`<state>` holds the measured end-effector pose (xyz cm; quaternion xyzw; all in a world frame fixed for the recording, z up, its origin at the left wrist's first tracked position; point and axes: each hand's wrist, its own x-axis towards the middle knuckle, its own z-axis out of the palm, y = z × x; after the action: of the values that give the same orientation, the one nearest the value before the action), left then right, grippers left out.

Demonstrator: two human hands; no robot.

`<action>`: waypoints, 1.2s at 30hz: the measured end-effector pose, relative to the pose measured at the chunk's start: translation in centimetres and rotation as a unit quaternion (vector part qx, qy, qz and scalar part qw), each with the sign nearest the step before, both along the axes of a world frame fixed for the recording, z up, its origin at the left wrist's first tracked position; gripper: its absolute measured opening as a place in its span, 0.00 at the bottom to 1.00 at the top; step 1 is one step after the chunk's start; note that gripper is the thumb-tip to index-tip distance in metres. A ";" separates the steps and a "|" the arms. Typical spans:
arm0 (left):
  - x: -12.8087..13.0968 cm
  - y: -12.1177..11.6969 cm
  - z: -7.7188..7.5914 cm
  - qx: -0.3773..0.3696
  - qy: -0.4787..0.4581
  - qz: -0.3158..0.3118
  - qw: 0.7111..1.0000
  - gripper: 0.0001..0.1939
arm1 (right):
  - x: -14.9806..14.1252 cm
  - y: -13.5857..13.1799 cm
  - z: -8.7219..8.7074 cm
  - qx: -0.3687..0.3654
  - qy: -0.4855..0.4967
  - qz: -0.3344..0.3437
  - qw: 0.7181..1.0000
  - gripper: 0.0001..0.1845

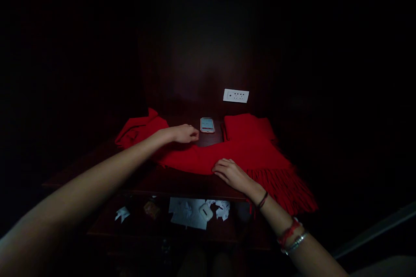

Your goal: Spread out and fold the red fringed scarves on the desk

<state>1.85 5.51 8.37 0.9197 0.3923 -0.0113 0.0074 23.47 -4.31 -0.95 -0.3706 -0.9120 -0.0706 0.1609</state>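
A long red scarf (198, 160) with a fringe at its right end lies across the dark wooden desk. My left hand (186, 134) reaches over the scarf's far edge with its fingers curled, and no cloth shows in them. Just beyond those fingertips, a phone (207, 125) with a lit screen lies on the desk. My right hand (232, 175) rests on the near edge of the scarf, its fingers laid over the cloth and slightly apart. To the right of the phone is a folded part of red cloth (248, 127); bunched red cloth (139, 130) lies at the left.
A white socket panel (235, 95) is on the back wall. Below the desktop, an open drawer or shelf (130, 230) holds crumpled paper (222, 210), a grey sheet (178, 212), a small white case (206, 212) and a brownish packet (151, 210). The surroundings are very dark.
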 end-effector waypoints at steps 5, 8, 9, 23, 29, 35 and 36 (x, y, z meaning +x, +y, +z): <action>5.8 3.5 -4.1 -0.221 -0.160 0.077 0.959 0.10 | 0.2 -0.1 -0.3 -0.035 0.039 0.011 0.999 0.11; 7.2 4.7 -5.0 -0.284 -0.195 0.093 0.934 0.07 | 0.4 0.1 -0.5 -0.046 0.061 0.014 0.997 0.11; 7.4 5.0 -5.0 -0.293 -0.203 0.088 0.930 0.07 | 0.5 0.1 -0.6 -0.048 0.065 0.014 0.997 0.11; 6.3 6.7 -5.0 -0.431 -0.254 0.120 0.857 0.17 | 0.3 0.1 -0.6 -0.054 0.086 0.012 0.995 0.11; 6.4 7.4 -4.3 -0.429 -0.256 0.146 0.854 0.17 | 0.3 0.2 -0.8 -0.051 0.085 0.006 0.995 0.10; 6.5 8.8 -5.7 -0.353 -0.258 0.126 0.890 0.13 | 0.3 0.1 -0.6 -0.054 0.082 -0.003 0.995 0.10; 6.6 8.9 -6.1 -0.327 -0.263 0.125 0.899 0.12 | 0.3 0.0 -0.6 -0.054 0.082 -0.006 0.995 0.10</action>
<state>8.46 14.41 2.26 0.7787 0.4616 0.1044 0.4119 23.75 -4.26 -1.53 -0.3885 -0.8961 0.0087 0.2143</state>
